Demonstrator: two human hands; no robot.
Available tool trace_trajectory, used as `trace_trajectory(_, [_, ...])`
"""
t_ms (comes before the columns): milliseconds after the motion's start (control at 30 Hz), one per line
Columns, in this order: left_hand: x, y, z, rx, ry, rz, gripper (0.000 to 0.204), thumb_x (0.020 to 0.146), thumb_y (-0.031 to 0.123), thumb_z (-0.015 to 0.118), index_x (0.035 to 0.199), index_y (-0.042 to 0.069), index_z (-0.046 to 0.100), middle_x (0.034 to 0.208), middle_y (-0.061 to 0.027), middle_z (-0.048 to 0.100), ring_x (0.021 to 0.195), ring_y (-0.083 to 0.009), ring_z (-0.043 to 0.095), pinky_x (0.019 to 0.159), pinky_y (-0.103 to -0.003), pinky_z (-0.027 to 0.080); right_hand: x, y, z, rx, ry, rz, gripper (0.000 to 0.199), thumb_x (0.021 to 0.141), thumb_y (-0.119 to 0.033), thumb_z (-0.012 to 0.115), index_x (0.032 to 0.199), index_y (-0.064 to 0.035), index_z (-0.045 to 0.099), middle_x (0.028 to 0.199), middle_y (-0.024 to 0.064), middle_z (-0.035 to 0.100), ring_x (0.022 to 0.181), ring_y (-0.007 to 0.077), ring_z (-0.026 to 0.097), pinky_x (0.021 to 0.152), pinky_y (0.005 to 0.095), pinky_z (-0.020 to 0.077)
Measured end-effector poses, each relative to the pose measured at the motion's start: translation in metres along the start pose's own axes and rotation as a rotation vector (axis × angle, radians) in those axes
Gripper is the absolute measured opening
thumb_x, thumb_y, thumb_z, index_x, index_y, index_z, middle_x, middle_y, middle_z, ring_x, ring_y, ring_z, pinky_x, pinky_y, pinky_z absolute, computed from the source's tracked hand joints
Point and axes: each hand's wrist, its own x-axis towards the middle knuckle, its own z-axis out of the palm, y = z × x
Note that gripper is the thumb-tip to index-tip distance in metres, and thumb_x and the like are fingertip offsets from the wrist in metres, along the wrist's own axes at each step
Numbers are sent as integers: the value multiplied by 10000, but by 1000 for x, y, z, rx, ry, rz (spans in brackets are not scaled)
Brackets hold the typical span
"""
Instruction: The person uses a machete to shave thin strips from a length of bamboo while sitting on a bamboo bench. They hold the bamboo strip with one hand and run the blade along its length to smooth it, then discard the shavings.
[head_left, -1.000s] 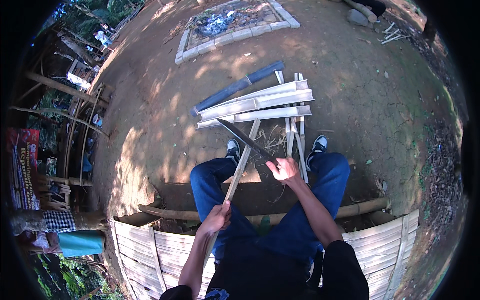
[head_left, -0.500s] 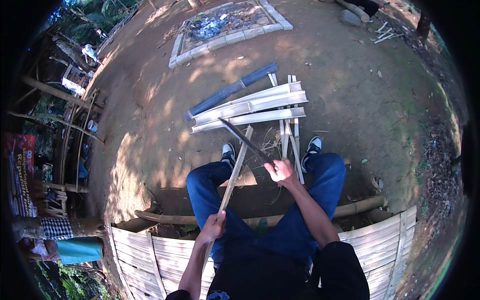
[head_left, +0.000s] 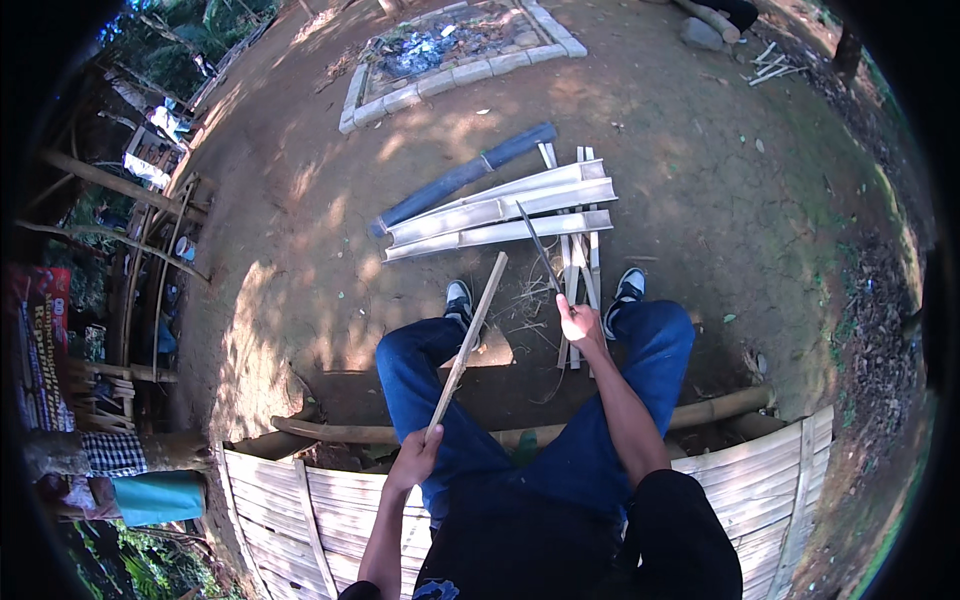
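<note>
My left hand [head_left: 414, 458] is closed round the lower part of a long bamboo strip [head_left: 468, 345], which slants up and away between my knees. In my right hand [head_left: 582, 326] is the handle of a long dark-bladed machete [head_left: 539, 245], its tip pointing away and a little left. The blade is apart from the strip. Beyond my feet lie split bamboo halves [head_left: 500, 210], pale inside, beside a dark, uncut-looking bamboo pole [head_left: 465, 180]. Several narrow bamboo strips [head_left: 594, 260] lie under the halves and toward my right foot. Thin shavings [head_left: 535, 295] are scattered between my feet.
I sit on a slatted bamboo bench [head_left: 745, 490] with a bamboo pole [head_left: 690, 418] along its front. A block-edged fire pit [head_left: 440, 85] with ash is at the far side. A bamboo rail structure [head_left: 150, 270] and a banner [head_left: 45, 350] stand left. Several sticks [head_left: 772, 68] lie far right.
The machete has swung away from the strip to the right, its blade now pointing more straight ahead. My right hand has shifted slightly right. My left hand keeps its hold on the strip.
</note>
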Motion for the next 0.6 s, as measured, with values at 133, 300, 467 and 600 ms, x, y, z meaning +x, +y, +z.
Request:
trace_trajectory(133, [19, 21, 14, -137, -14, -38, 495, 994, 436, 368, 641, 92, 407, 541, 54, 348, 475, -54, 314, 425, -257, 267, -15, 5, 6, 149, 38, -414, 529, 910, -443, 501, 650, 14, 565, 578, 197, 545, 574, 381, 561, 553, 445, 404])
trace_trajectory(300, [37, 32, 22, -289, -46, -161, 492, 991, 461, 350, 643, 116, 403, 534, 45, 349, 415, -64, 323, 382, -243, 251, -43, -13, -4, 77, -194, -912, 363, 800, -353, 661, 671, -26, 569, 513, 116, 524, 495, 312, 558, 492, 399, 418])
trace_trajectory(467, [50, 31, 24, -581, -281, -264, 548, 968, 546, 316, 652, 115, 435, 528, 36, 376, 389, -83, 343, 367, -233, 254, -67, -7, 15, -167, -107, -1207, 578, 725, -660, 597, 657, -86, 576, 646, 79, 605, 645, 295, 630, 592, 422, 488])
trace_trajectory(600, [41, 34, 33, -678, -171, -251, 600, 956, 580, 290, 662, 93, 480, 503, 46, 321, 377, -53, 279, 349, -225, 219, -81, -26, 10, -407, -345, -1085, 613, 711, -719, 549, 754, -112, 622, 648, 91, 599, 652, 297, 628, 618, 452, 474])
